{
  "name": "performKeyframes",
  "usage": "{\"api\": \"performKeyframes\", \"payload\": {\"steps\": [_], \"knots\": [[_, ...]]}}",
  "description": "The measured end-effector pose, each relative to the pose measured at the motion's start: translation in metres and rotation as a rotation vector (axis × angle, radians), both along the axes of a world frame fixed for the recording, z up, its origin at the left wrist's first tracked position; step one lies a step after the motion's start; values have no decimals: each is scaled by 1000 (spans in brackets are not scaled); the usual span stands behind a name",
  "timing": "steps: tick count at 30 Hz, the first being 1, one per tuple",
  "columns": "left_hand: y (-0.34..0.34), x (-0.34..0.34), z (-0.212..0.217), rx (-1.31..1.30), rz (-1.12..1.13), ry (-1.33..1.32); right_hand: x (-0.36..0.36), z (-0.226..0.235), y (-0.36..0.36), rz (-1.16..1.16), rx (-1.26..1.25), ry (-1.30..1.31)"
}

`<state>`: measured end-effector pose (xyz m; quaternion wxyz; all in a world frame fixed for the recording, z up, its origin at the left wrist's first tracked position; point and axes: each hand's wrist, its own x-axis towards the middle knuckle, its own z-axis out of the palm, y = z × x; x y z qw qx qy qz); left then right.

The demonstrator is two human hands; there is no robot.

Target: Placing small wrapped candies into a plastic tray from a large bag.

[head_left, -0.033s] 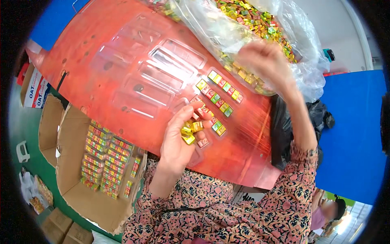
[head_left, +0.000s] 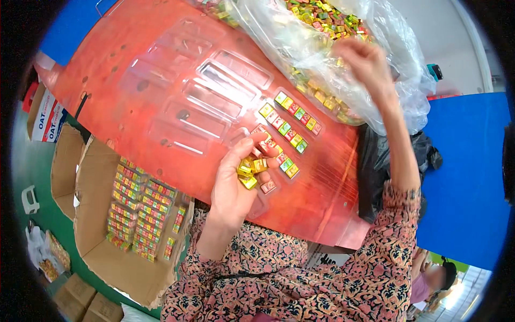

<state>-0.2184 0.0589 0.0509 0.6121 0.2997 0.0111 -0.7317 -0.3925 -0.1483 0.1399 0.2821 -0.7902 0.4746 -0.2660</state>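
Note:
My left hand (head_left: 233,177) is closed round several small yellow foil-wrapped candies (head_left: 250,170), palm up over the near edge of the red table. Beside its fingers lies a clear plastic tray strip (head_left: 287,167) with wrapped candies in a row, partly hidden by the hand. Two more filled rows, a middle strip (head_left: 284,129) and a far strip (head_left: 298,113), lie slanted to its right. My right hand (head_left: 365,61), fingers curled and a little blurred, is over a large clear plastic bag (head_left: 394,40) of loose wrapped candies (head_left: 327,19). What its fingers hold, if anything, is hidden.
Several unfilled clear trays (head_left: 222,96) lie on the red table (head_left: 107,59). To the left, below table level, an open cardboard box (head_left: 96,236) holds filled candy trays (head_left: 150,214). A black plastic bag (head_left: 375,177) hangs at the table's right. Another person (head_left: 432,279) is at lower right.
My right hand has moved up and slightly right, farther over the bag of candies. The left hand with its candies has barely shifted.

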Motion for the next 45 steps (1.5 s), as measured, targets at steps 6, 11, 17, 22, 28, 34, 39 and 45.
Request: {"api": "performKeyframes", "payload": {"steps": [6, 11, 17, 22, 28, 34, 39, 45], "knots": [[1, 6, 7, -12, 10, 106, -93, -48, -141, -420, -359, 319], [9, 16, 1, -15, 51, 158, -93, -86, -163, -314, -559, 469], [13, 35, 5, -35, 120, 191, -102, -83, -179, -315, -556, 581], [18, 46, 1, -49, 173, 116, -103, -47, -163, -260, 101, -196], [10, 30, -12, 22, 86, 94, -47, -9, -65, 212, 891, -770], [5, 35, -7, 93, 69, 54, 59, -25, 45, 133, 1336, -925], [4, 40, 2, 54, 103, 67, 89, -32, 91, 338, 1020, -360], [9, 36, 3, -85, 133, -116, 91, -47, 109, 619, 434, -170]]}}
